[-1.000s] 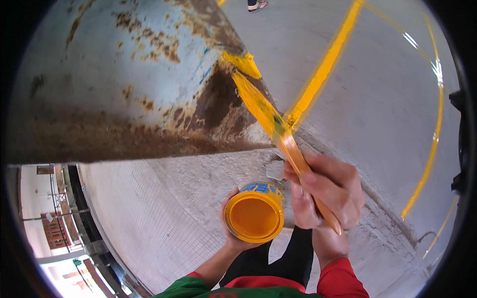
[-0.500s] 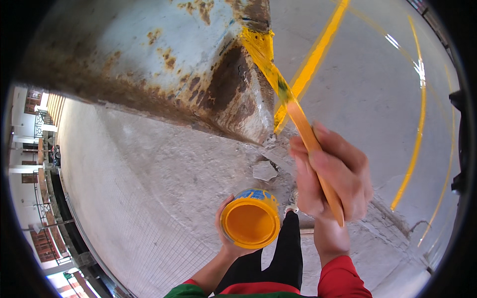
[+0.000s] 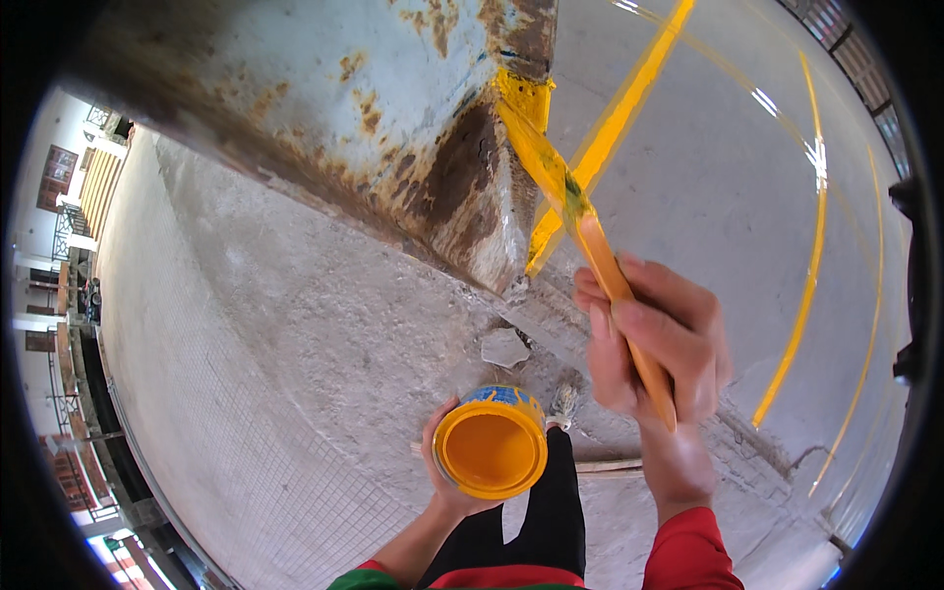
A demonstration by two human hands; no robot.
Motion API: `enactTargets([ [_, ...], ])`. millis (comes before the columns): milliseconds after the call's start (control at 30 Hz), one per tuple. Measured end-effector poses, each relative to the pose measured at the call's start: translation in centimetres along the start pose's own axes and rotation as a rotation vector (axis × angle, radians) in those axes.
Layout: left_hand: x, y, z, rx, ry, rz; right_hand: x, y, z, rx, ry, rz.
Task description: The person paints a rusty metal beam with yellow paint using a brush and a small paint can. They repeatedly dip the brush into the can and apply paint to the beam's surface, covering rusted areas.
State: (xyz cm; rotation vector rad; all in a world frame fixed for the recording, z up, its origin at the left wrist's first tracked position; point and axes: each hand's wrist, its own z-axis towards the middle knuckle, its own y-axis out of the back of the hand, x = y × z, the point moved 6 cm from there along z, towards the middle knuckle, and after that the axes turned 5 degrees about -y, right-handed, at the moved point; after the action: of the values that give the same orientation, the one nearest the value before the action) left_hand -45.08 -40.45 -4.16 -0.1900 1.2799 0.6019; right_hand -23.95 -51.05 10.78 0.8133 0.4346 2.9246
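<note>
Pinched in the fingers of my right hand (image 3: 669,339) is a paintbrush (image 3: 600,246) with a wooden handle and yellow-coated bristles. Its tip lies against the edge of a rusty, pale grey metal post (image 3: 423,98), at the lower end of a wet yellow patch (image 3: 528,96). Below that patch the post shows bare brown rust and chipped paint. Low in front of my body, my left hand (image 3: 441,462) wraps round the side of a paint can (image 3: 492,447). The can is uncovered, with orange-yellow paint inside, yellow on its rim and a blue label.
Yellow lines (image 3: 629,93) cross the smooth grey floor on the right. A loose broken slab (image 3: 504,347) lies on the rough concrete near my shoe (image 3: 562,403). A cracked ledge (image 3: 752,442) runs along the lower right. Buildings with steps (image 3: 98,182) stand far left.
The view has tilted a little, so the post appears slightly lower and further right. My right hand keeps the brush on the yellow patch; the left still holds the can.
</note>
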Motion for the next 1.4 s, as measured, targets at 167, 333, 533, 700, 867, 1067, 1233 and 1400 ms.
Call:
enactTargets([
  [167,-0.3,-0.1,0.1,0.043,-0.027,0.094,-2.5,-1.6,-0.8,-0.33,-0.087,0.19],
  [333,0.1,0.0,-0.3,0.011,-0.008,0.087,-3.1,-1.8,-1.1,-0.356,-0.095,0.207],
  [533,0.5,0.3,-0.6,0.003,-0.021,0.093,-2.7,-1.9,-0.6,-0.154,-0.082,0.103],
  [700,0.8,0.3,-0.7,0.004,-0.017,0.07,-2.9,-1.7,-0.7,-0.147,-0.108,0.061],
  [867,0.5,0.3,-0.5,0.007,-0.023,0.063,-2.5,-1.7,-0.4,-0.159,-0.101,0.037],
  [1067,0.6,0.3,-0.5,0.002,-0.008,0.065,-2.2,-1.7,-0.4,-0.178,-0.112,0.008],
  [1233,0.8,0.3,-0.6,0.007,-0.001,0.071,-2.3,-1.4,-0.7,-0.203,-0.131,-0.011],
  [1400,0.7,0.4,-0.6,0.004,-0.001,0.079,-0.8,-0.5,-1.1,-0.15,-0.186,0.028],
])
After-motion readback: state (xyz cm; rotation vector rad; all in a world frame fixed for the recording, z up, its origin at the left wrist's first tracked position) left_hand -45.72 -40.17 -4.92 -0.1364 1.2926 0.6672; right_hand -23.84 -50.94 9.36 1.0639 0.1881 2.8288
